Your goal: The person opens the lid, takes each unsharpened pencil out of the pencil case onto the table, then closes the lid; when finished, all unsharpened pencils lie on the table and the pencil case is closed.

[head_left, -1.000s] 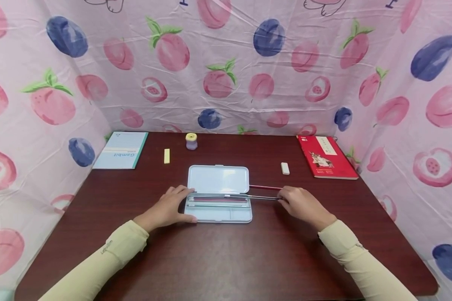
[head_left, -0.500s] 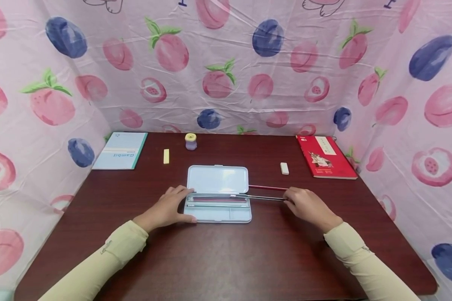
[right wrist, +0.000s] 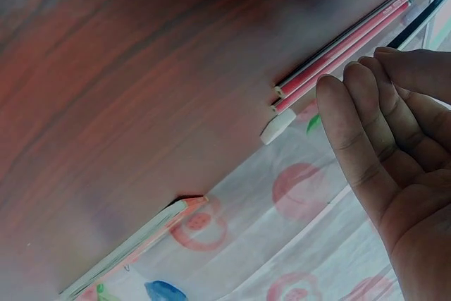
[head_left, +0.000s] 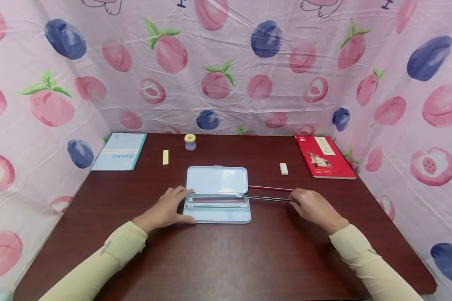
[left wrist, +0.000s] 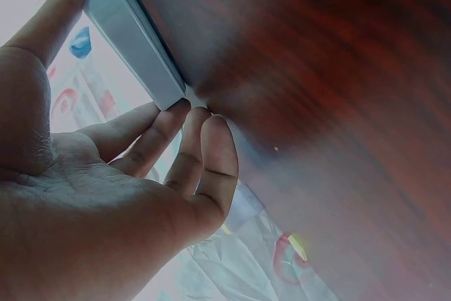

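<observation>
An open pale blue pencil case (head_left: 207, 215) lies in the middle of the table, lid folded back, with several pencils (head_left: 216, 201) in its long compartment. My left hand (head_left: 163, 212) grips the case's left end, thumb at the front edge and fingers at the back, as the left wrist view also shows. With thumb and fingertips, my right hand (head_left: 318, 210) pinches the end of a dark pencil (head_left: 267, 198), whose other end lies over the case's right side. Behind it, red pencils (right wrist: 352, 44) lie on the table beside the right fingers.
At the back left are a light blue notebook (head_left: 119, 151), a yellow strip (head_left: 165, 157) and a small yellow-and-purple container (head_left: 190, 142). A white eraser (head_left: 283, 169) and a red book (head_left: 325, 157) lie at the right. Patterned cloth (head_left: 233, 113) hangs behind the table.
My right hand has moved to the right, drawing the dark pencil further out of the case. The left hand stays on the case.
</observation>
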### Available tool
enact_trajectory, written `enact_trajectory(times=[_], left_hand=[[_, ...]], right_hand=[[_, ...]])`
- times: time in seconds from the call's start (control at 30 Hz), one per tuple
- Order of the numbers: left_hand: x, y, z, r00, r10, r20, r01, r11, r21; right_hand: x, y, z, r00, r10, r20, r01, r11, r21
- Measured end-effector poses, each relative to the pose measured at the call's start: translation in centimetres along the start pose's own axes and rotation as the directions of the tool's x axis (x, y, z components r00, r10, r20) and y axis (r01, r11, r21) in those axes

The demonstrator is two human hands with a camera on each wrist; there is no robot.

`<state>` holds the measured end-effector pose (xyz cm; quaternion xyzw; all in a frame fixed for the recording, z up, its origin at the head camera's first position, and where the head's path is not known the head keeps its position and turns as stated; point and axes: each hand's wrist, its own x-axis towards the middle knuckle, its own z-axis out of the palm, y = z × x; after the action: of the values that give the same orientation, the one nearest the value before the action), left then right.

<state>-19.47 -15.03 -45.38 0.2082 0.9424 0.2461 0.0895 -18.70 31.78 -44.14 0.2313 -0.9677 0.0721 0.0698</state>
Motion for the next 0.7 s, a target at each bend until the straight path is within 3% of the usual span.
enact_trajectory(times=[0.7], left_hand=[[-0.1,0.1,0.0,1.000,0.003,-0.006,-0.003,1.000,-0.004]], right_hand=[[-1.5,1.3,-0.3,0.999,0.031,-0.014,-0.031,0.999,-0.008]])
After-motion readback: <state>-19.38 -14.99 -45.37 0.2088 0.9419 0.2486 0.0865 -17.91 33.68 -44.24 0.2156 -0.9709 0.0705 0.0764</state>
